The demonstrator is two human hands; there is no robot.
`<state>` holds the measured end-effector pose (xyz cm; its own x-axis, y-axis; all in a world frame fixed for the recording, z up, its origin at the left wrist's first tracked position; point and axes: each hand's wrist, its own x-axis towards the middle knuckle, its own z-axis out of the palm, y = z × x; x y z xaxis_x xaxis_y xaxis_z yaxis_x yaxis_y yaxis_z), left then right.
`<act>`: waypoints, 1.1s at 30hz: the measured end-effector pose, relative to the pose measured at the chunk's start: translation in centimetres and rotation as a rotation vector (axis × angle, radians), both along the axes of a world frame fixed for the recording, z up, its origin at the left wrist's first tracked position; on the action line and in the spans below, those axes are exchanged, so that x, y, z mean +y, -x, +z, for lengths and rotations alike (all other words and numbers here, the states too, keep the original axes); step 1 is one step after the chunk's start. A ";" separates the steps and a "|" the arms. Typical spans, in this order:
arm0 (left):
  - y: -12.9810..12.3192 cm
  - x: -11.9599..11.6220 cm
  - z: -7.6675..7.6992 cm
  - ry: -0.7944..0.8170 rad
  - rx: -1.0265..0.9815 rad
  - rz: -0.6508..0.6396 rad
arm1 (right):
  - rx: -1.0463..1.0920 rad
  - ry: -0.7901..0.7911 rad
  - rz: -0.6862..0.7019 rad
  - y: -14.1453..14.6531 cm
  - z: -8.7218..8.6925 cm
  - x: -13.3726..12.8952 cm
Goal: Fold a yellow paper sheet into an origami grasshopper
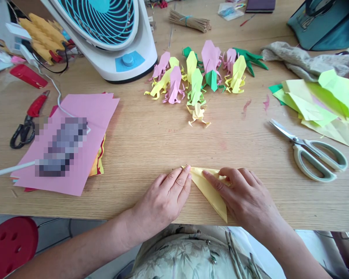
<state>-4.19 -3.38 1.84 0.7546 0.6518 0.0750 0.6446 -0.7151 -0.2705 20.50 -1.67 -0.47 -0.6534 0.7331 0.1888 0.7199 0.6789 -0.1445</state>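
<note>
A folded pale yellow paper [211,192] lies near the table's front edge, its long point aimed toward the person. My left hand [170,192] rests at its upper left corner, fingers together and pressing that tip to the table. On the right, my right hand [244,192] lies over the upper right part, index finger pressed flat on the paper and the other fingers curled at its edge. The thumb is hidden. Beyond the hands stand several folded paper figures in pink [173,86], yellow [237,75] and green [196,87], with a small cream one [197,114] nearest.
Open scissors [317,151] lie at right, below loose green and yellow sheets [317,100]. Pink sheets [95,112] bear a blurred object at left, beside red-handled pliers [31,116]. A white fan [104,58] stands behind; a teal bag [325,27] is back right.
</note>
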 end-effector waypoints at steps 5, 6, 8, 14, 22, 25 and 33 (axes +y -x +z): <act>0.0 0.0 0.2 0.000 0.011 0.000 | 0.012 0.005 0.007 0.0 0.1 0.1; -0.1 0.0 0.2 -0.002 0.008 0.002 | 0.017 0.002 0.008 0.1 0.1 0.1; -0.2 0.0 0.1 -0.007 0.002 0.008 | 0.021 -0.003 0.008 0.1 0.1 0.1; -0.3 -0.1 0.0 0.012 -0.021 0.022 | 0.024 -0.016 0.008 0.2 0.0 0.2; 0.0 -0.1 -0.2 0.082 -0.073 0.072 | 0.038 -0.026 0.020 0.2 -0.2 0.3; 0.2 0.0 -0.3 0.131 -0.117 0.094 | 0.029 -0.021 0.022 0.1 -0.2 0.3; 0.3 -0.2 -0.7 0.155 -0.185 0.106 | 0.038 -0.023 0.028 0.1 -0.3 0.3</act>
<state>-4.52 -3.55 1.11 0.6646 0.7407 0.0987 0.7461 -0.6650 -0.0334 20.40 -1.36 -0.77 -0.6653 0.7100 0.2309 0.6950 0.7020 -0.1558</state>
